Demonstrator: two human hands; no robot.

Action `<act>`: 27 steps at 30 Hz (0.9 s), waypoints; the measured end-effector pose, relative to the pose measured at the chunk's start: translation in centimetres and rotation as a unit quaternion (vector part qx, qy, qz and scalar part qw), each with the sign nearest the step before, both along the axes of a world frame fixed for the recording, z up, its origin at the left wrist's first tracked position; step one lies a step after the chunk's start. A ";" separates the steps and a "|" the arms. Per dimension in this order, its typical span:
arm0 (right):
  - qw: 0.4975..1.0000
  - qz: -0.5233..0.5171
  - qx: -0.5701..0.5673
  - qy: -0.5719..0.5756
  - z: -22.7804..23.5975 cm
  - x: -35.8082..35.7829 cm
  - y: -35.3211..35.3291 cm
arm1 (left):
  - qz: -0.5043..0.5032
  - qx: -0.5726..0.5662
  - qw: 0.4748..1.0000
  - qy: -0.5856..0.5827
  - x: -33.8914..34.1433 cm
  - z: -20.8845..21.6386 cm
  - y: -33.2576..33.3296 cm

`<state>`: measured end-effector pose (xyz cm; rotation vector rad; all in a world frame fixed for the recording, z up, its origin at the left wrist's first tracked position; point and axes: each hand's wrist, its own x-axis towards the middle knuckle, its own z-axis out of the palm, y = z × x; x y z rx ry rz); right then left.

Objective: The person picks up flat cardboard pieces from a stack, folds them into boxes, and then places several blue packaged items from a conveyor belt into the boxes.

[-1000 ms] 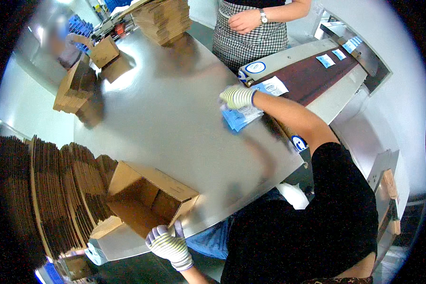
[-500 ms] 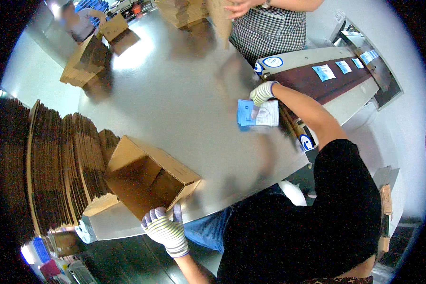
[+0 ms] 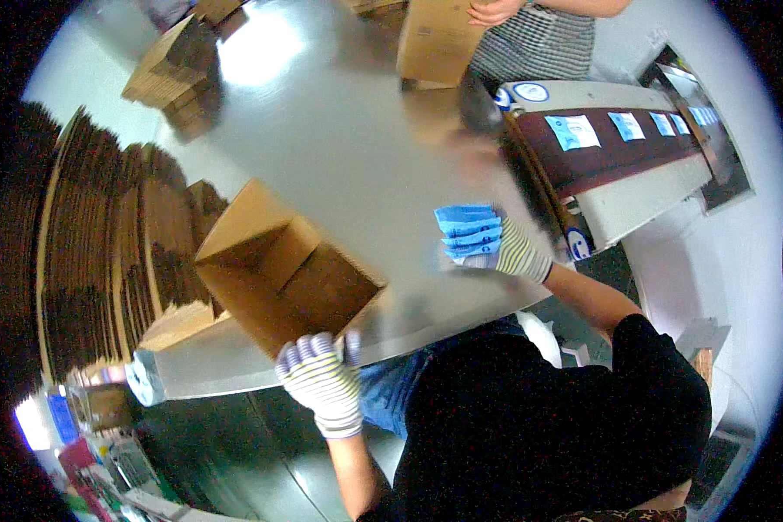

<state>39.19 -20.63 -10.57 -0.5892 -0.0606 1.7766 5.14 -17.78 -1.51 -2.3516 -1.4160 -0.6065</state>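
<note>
An open cardboard box (image 3: 332,283) sits tilted toward me at the table's near left edge. My left hand (image 3: 324,383), in a striped white glove, grips the box's near rim, with fingers over the edge. Several blue-and-white packets (image 3: 470,233) are held together in my gloved right hand (image 3: 520,252), fanned so that their blue ends show. This hand is over the right part of the metal table (image 3: 339,157), to the right of the box. Its fingertips are mostly hidden by the packets.
A dark conveyor belt (image 3: 618,161) at the right carries more spaced-out packets (image 3: 572,132). Tall stacks of flattened cardboard (image 3: 96,244) line the left. Across the table, a co-worker's hand (image 3: 496,10) holds another cardboard box (image 3: 442,42). More folded cartons (image 3: 172,65) lie far left.
My right hand has moved from the belt's end toward me, turning the packets edge-up. My left hand keeps its hold on the box rim. Packets on the belt have come nearer.
</note>
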 end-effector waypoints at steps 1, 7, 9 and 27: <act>1.000 0.008 0.002 0.004 -0.9 0.1 0.5 | -0.008 -0.006 1.000 0.008 0.5 0.0 -0.3; 0.848 -0.034 0.282 -0.447 7.5 -4.4 4.1 | -0.042 -0.017 0.998 0.052 0.9 -0.3 -2.6; 0.584 -0.045 0.405 -0.702 9.2 -5.9 4.9 | -0.044 -0.026 0.997 0.057 1.3 -0.3 -2.8; 0.415 0.012 0.640 -0.646 13.1 -15.6 6.4 | -0.023 -0.020 0.997 0.070 1.3 -2.0 -5.4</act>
